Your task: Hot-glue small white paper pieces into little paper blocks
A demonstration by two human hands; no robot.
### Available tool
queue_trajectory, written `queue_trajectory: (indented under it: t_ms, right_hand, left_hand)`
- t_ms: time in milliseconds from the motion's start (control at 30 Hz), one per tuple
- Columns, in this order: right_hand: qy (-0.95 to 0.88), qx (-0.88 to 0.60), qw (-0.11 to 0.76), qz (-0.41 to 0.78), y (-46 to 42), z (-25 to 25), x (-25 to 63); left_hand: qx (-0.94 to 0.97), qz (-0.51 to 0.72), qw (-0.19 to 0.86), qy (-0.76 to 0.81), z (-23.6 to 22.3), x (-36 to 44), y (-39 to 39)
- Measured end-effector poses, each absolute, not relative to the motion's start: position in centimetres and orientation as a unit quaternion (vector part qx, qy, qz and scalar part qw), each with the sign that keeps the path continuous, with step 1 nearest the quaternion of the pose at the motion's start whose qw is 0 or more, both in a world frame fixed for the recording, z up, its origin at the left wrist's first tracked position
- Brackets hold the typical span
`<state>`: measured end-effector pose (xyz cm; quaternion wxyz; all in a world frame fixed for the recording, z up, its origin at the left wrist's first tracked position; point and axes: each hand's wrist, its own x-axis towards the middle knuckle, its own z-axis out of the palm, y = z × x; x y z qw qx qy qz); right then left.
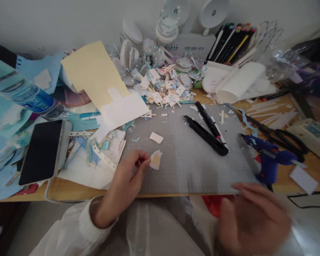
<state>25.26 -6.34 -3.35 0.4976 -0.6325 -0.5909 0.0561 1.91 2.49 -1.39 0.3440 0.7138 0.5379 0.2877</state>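
Between thumb and forefinger, my left hand (pixel 129 177) pinches a small white paper piece (pixel 156 159) with a yellowish patch, just over the grey cutting mat (pixel 173 170). A blank white paper rectangle (pixel 156 138) lies on the mat a little beyond it. My right hand (pixel 253 220) is blurred at the front edge on the right, thumb apart from the stretched fingers, with nothing visible in it. Nearest to it is a blue glue gun (pixel 268 156). On the mat lie a black utility knife (pixel 206 137) and a black marker (pixel 208 119), with a white pen (pixel 220 133) beside them.
A heap of small paper cutouts with drawn faces (pixel 169 87) sits at the back. Scissors (pixel 280 138) lie right, behind the glue gun. A phone (pixel 41 153), a water bottle (pixel 29 90), yellow card (pixel 96 71) and paper scraps crowd the left. Marker pens (pixel 230 44) stand at the back.
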Motion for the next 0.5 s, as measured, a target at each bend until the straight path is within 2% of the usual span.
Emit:
queue_trajectory:
  t_ms: [33, 100, 167, 233, 367, 500]
  right_hand:
    - [-0.559, -0.619, 0.542, 0.105, -5.8, -3.4, 23.8]
    - [-0.486, -0.581, 0.590, 0.279, -4.7, -3.6, 21.1]
    - [-0.438, -0.540, 0.567, 0.442, -3.6, -3.8, 19.1]
    - [-0.402, -0.486, 0.548, 0.549, -2.7, -3.7, 18.0]
    - [-0.345, -0.396, 0.534, 0.662, -1.6, -2.6, 17.3]
    - [-0.334, -0.400, 0.548, 0.654, -1.2, -1.6, 16.9]
  left_hand:
    - [0.669, 0.317, 0.395, 0.544, -1.1, 1.9, 2.2]
    - [0.595, 0.357, 0.472, 0.544, -0.6, 1.9, 1.6]
    - [0.539, 0.388, 0.530, 0.527, -0.5, 1.7, 1.0]
    - [0.491, 0.414, 0.576, 0.507, -0.6, 1.5, 0.5]
    - [0.442, 0.444, 0.601, 0.496, -1.0, 1.2, -0.4]
    - [0.429, 0.455, 0.604, 0.494, -1.1, 1.2, -0.8]
